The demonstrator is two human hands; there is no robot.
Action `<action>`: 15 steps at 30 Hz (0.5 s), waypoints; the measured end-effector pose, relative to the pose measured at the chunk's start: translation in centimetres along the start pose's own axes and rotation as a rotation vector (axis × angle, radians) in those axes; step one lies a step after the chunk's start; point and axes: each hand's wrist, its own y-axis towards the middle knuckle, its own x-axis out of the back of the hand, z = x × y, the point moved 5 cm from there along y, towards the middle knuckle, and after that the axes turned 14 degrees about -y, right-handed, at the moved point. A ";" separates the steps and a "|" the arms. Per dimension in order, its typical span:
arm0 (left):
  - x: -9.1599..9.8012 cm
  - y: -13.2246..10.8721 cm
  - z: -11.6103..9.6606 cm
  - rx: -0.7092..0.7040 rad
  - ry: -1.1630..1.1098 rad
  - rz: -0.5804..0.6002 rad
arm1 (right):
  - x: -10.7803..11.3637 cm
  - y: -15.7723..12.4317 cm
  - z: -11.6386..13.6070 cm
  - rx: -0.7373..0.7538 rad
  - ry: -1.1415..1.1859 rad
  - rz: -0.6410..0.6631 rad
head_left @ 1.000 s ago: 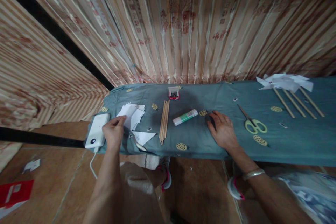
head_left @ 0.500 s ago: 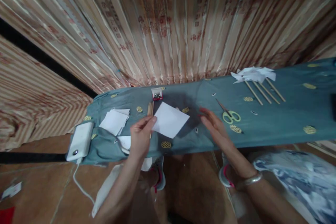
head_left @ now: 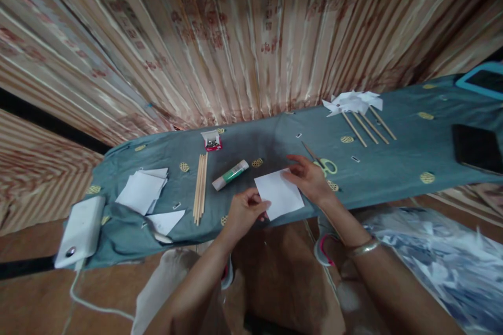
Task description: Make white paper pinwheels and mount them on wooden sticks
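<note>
A square sheet of white paper [head_left: 280, 196] is held in front of me over the near part of the table. My left hand [head_left: 245, 212] pinches its lower left edge, thumb on top. At the upper right corner, my right hand [head_left: 310, 180] has the paper between thumb and fingers. Just left of the sheet lies a green and white glue stick [head_left: 231, 175]. Scissors with light green handles [head_left: 325, 166] rest beyond my right hand, partly hidden by it. Several wooden sticks [head_left: 200, 188] lie side by side to the left.
A small open box of metal pins [head_left: 212, 141] stands behind the sticks. White paper sheets [head_left: 141, 191] are piled at left, near a white power bank [head_left: 80, 230] with a cable. Paper pinwheels on sticks [head_left: 353, 103] lie at back right. A black phone [head_left: 476, 147] lies far right.
My right hand has come in from the right and taken the paper's corner. The paper has moved right and nearer to me, uncovering the glue stick. The view has shifted right.
</note>
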 end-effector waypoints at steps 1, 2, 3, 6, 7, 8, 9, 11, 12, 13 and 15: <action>-0.2 0.1 0.3 0.014 -0.029 -0.019 | 0.3 -0.1 0.6 0.074 -0.123 -0.098; -0.3 0.2 0.5 0.021 -0.064 -0.045 | 0.6 -0.5 1.4 0.159 -0.247 -0.184; -0.4 0.3 0.7 0.027 -0.100 -0.071 | 0.7 -1.1 2.1 0.245 -0.353 -0.238; -0.6 0.6 0.9 0.049 -0.179 -0.105 | 0.1 -3.8 3.2 0.377 -0.498 -0.157; -0.7 0.6 1.0 0.056 -0.197 -0.108 | -0.1 -4.7 3.2 0.401 -0.539 -0.125; -0.8 0.6 1.0 0.060 -0.214 -0.112 | -0.4 -5.6 3.0 0.429 -0.580 -0.076; -0.8 0.5 1.1 0.063 -0.231 -0.116 | -0.7 -6.3 2.7 0.445 -0.618 -0.031; -0.7 0.4 1.5 0.068 -0.255 -0.120 | -1.3 -7.2 2.0 0.468 -0.680 0.034; -0.6 0.4 1.6 0.072 -0.260 -0.118 | -1.5 -7.4 1.7 0.476 -0.698 0.050; -0.5 0.3 1.8 0.079 -0.259 -0.111 | -1.6 -7.5 1.4 0.482 -0.706 0.055; -0.1 0.2 1.9 0.081 -0.213 -0.073 | -1.6 -7.4 1.1 0.484 -0.693 0.047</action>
